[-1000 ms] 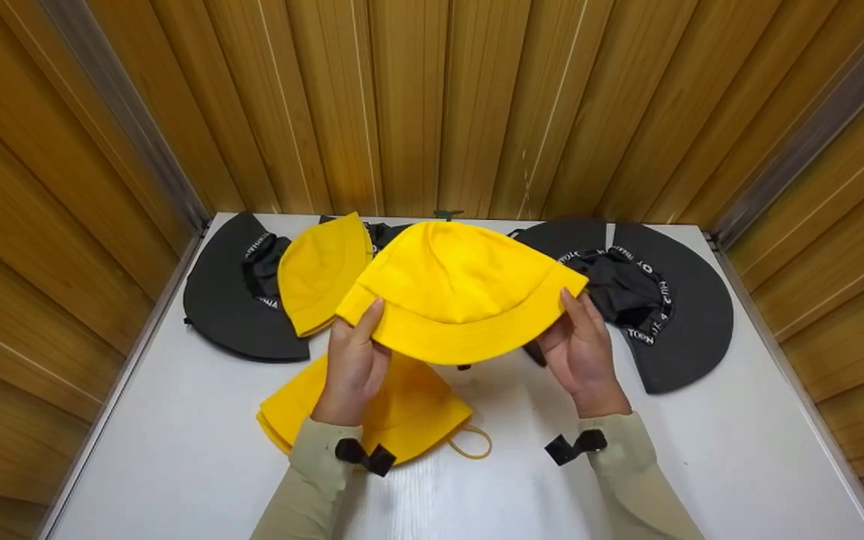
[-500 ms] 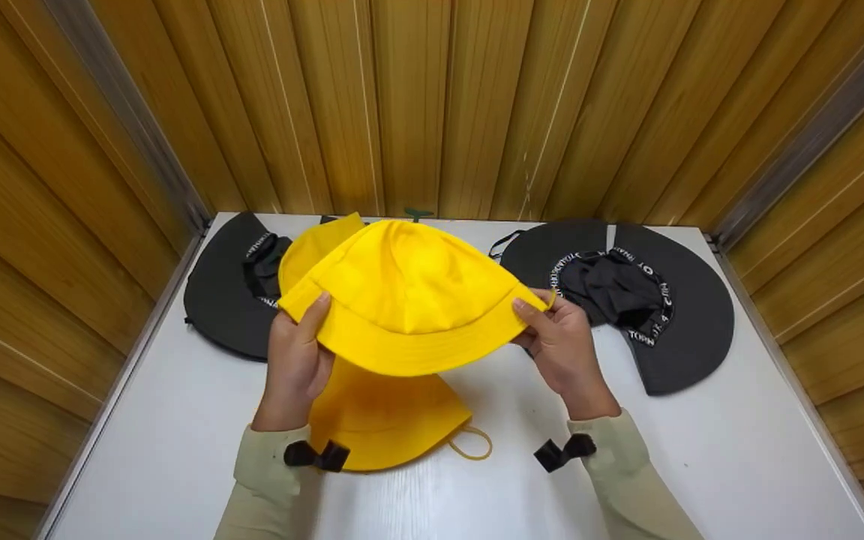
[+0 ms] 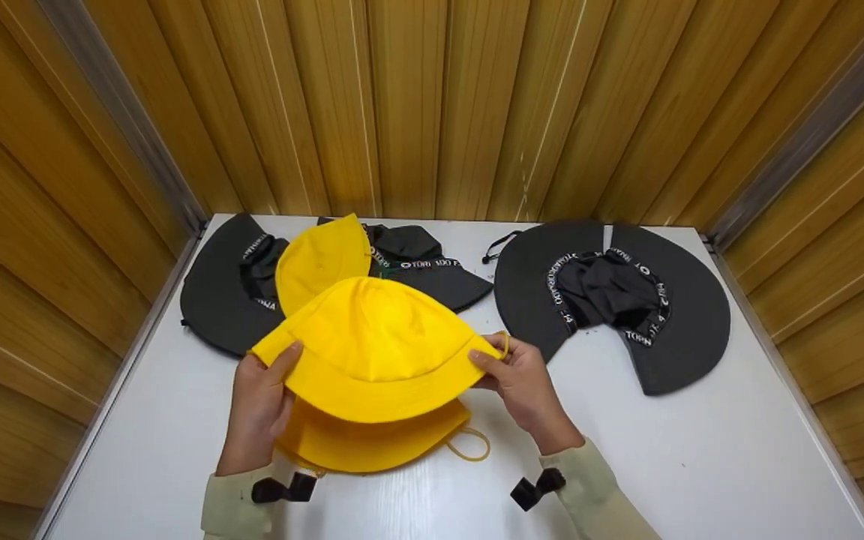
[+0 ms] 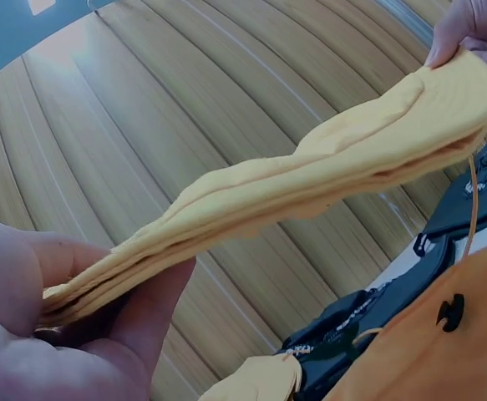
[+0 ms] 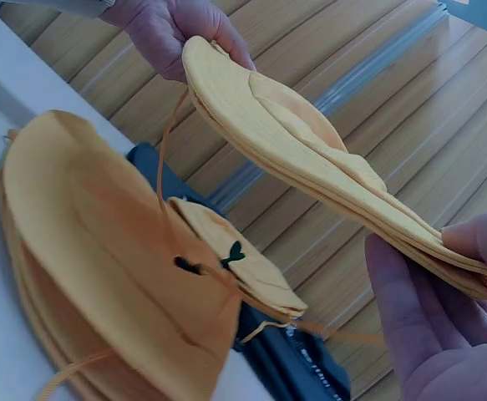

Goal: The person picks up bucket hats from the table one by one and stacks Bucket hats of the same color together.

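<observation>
A yellow bucket hat (image 3: pixel 379 337), folded flat, is stretched between both hands above the table. My left hand (image 3: pixel 252 412) pinches one end of its brim, thumb on top and fingers beneath. At the other end, my right hand (image 3: pixel 526 386) pinches the brim the same way. Both layers of the folded brim (image 4: pixel 310 188) show edge-on in the left wrist view. A thin cord with a black toggle (image 4: pixel 450 312) hangs below. Under the held hat, another yellow hat (image 3: pixel 394 446) lies on the table, partly hidden, its cord loop sticking out to the right.
Behind lies a smaller-looking yellow hat (image 3: pixel 319 262) over dark hats. One dark wide-brimmed hat (image 3: pixel 214 300) is at left, another dark hat (image 3: pixel 432 285) at back centre, and a large dark brim (image 3: pixel 687 322) spreads at right. Wood-panelled walls (image 3: pixel 469 105) enclose the white table (image 3: pixel 724 457).
Both hands have brought the held yellow hat left and then nearer the body, over the front yellow hat. The dark hat at back centre has come into view.
</observation>
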Available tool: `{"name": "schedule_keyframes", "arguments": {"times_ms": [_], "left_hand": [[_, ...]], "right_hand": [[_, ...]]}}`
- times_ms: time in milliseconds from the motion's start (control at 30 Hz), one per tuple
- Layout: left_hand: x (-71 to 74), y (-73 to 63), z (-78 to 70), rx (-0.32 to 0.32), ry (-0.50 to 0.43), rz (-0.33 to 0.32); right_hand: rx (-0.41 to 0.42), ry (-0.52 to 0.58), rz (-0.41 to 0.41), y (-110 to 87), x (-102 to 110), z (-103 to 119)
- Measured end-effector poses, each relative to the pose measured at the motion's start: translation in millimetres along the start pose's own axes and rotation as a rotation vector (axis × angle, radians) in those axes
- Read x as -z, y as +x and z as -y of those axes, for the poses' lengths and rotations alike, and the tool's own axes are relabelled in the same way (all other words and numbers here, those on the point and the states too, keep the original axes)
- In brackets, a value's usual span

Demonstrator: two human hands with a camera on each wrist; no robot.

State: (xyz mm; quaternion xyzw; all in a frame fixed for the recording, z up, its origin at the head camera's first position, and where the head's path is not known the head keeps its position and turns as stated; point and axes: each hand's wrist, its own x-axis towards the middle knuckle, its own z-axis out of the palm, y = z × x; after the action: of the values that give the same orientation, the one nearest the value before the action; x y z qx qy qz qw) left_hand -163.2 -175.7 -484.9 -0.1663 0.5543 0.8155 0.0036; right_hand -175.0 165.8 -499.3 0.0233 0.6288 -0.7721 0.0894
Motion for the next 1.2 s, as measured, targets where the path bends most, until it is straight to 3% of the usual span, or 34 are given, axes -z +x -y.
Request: {"name": "schedule_keyframes", "arguments": {"times_ms": [367,600,967,1200], "left_hand": [[37.3,-3.3,18.1,0.123,0.302,-0.069],[50.3,-3.3,23.5,0.167,0.520,-0.101],[49.4,-2.6,26.0,0.127,0.885,-0.128],[44.6,-0.5,35.3,0.084,1.041,-0.127]], "right_hand": [[-0.091,-0.115,0.008,-4.8,-1.2,-36.5],[-0.080,-0.212,0.016,-9.6,-1.6,-47.3],[-0.003,-0.454,-0.061,-10.4,-0.8,-59.8],[0.001,-0.578,-0.115,-7.1,-1.6,-66.9]]}}
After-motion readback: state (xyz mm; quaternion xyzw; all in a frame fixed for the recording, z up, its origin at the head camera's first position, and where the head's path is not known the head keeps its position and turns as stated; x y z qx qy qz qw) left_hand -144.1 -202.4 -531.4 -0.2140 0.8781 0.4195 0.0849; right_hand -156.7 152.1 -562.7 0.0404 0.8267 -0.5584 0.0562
